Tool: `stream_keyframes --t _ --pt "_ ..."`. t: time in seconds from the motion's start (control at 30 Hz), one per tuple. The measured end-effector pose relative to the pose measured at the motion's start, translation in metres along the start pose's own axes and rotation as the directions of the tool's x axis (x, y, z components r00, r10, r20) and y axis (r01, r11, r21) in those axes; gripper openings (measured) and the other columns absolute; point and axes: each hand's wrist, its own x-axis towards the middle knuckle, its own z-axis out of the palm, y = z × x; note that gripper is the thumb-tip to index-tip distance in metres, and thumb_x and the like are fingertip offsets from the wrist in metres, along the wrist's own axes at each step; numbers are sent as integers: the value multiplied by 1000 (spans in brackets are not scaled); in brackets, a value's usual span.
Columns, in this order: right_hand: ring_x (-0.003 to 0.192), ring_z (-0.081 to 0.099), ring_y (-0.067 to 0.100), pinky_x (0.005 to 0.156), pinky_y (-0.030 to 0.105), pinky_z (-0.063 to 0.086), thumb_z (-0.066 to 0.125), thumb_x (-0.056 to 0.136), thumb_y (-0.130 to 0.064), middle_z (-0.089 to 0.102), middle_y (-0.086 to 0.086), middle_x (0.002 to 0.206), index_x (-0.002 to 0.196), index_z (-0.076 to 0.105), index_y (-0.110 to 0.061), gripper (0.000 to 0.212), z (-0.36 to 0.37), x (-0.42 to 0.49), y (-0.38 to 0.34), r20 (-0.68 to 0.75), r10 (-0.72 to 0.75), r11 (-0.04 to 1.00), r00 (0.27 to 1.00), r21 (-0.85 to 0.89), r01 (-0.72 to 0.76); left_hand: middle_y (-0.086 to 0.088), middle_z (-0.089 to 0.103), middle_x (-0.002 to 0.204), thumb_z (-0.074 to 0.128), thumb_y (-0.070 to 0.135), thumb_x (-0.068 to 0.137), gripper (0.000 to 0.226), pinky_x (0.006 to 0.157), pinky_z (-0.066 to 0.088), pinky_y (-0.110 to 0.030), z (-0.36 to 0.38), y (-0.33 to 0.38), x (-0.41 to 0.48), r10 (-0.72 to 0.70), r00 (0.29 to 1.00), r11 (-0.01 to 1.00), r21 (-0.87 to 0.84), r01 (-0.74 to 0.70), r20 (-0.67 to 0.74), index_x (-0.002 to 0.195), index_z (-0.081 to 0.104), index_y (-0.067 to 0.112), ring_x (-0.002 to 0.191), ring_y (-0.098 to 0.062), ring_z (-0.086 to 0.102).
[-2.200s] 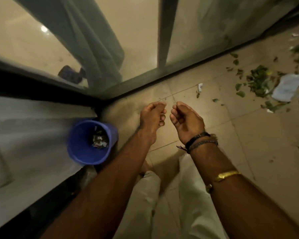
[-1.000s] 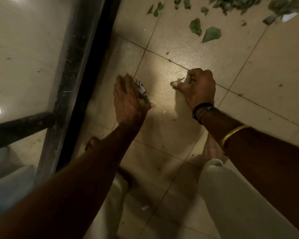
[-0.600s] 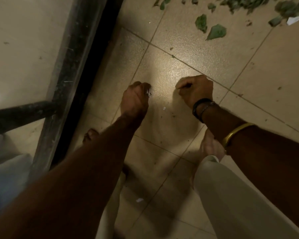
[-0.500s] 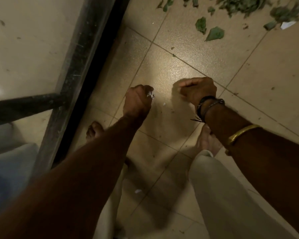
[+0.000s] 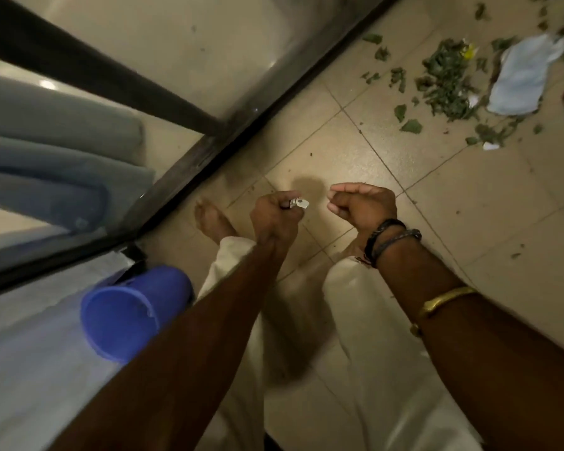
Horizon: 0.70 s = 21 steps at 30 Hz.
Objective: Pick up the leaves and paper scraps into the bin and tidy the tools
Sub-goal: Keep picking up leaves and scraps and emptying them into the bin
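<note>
We read no text, label or number anywhere; the paper scrap (image 5: 299, 203) gripped by the left hand (image 5: 274, 219) carries dark marks too blurred to read.

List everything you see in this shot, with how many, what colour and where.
bin: one, blue, lower left by the glass corner
leaves: many, green, scattered on floor upper right
paper sheet: one, pale blue-white, beside the leaves
paper scraps: few, white, around the leaf pile
floor tiles: beige, right half
frame: one, dark, diagonal under the glass
curtain: one, grey-blue, behind glass, left
bangle: one, gold, right forearm
foot: one, bare, beside the frame
left hand: one, centre, grips white held scrap
right hand: one, centre, fingers curled, contents hidden
</note>
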Motion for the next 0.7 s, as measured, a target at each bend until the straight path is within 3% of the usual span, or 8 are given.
stream_keyframes --t 0.1,0.23,0.5,0.7 --pt "79 72 20 69 23 60 71 82 10 74 13 86 87 74 -2 13 16 -39 -1 58 -22 999 998 -28 24 -1 76 103 79 5 80 29 88 59 -33 -25 -5 -36 16 999 996 -82 -20 -51 107 77 16 93 -12 71" --pt "76 71 20 69 23 60 71 82 11 73 12 82 87 73 -2 14 49 -83 19 95 -41 995 995 -92 50 0 76 94 79 9 81 29 86 60 -33 -72 -32 -64 5 990 987 -157 -27 -140 108 77 18 86 -11 71" --pt "75 71 20 75 28 61 70 82 11 73 12 82 84 73 -3 15 141 -170 122 222 25 980 975 -199 20 2 76 94 77 17 78 31 87 59 -41 -210 -132 -92 -110 958 954 -297 28 -264 109 76 20 88 -14 71" --pt "80 70 24 81 33 61 70 82 11 72 15 87 84 73 -3 14 221 -236 209 343 92 951 935 -308 19 1 73 108 76 11 83 40 88 54 -23 -321 -214 -123 -137 940 967 -246 59 -312 122 69 17 96 -10 68"
